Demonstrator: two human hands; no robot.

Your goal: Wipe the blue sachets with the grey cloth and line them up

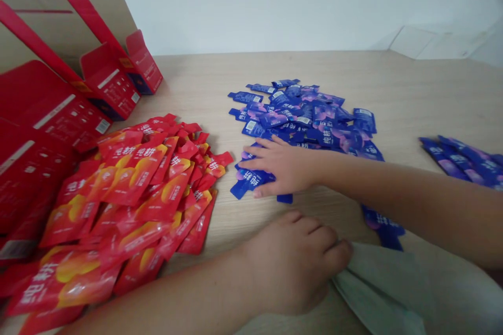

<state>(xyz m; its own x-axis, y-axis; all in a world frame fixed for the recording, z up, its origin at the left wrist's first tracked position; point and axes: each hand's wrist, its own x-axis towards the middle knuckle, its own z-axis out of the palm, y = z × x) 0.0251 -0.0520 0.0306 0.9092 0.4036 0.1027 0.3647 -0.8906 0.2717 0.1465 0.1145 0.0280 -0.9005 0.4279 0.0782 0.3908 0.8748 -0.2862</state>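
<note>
My left hand (296, 264) is closed at the bottom centre, gripping the edge of a limp, pale grey-green sheet (385, 282), perhaps a bag. Its fingertips are curled out of sight. Farther forward, my right hand (285, 163) lies palm down with spread fingers on the near edge of a pile of blue-purple sachets (291, 115). A sachet (249, 180) shows partly from under those fingers. More blue sachets (383, 227) stick out beneath my right forearm.
To the left spreads a heap of red sachets (137, 178) with yellow-orange prints. Red cartons (112, 84) stand behind it, flaps up. Another small group of blue sachets (467, 162) lies at the right. A white wall (275, 5) backs the wooden table (196, 81).
</note>
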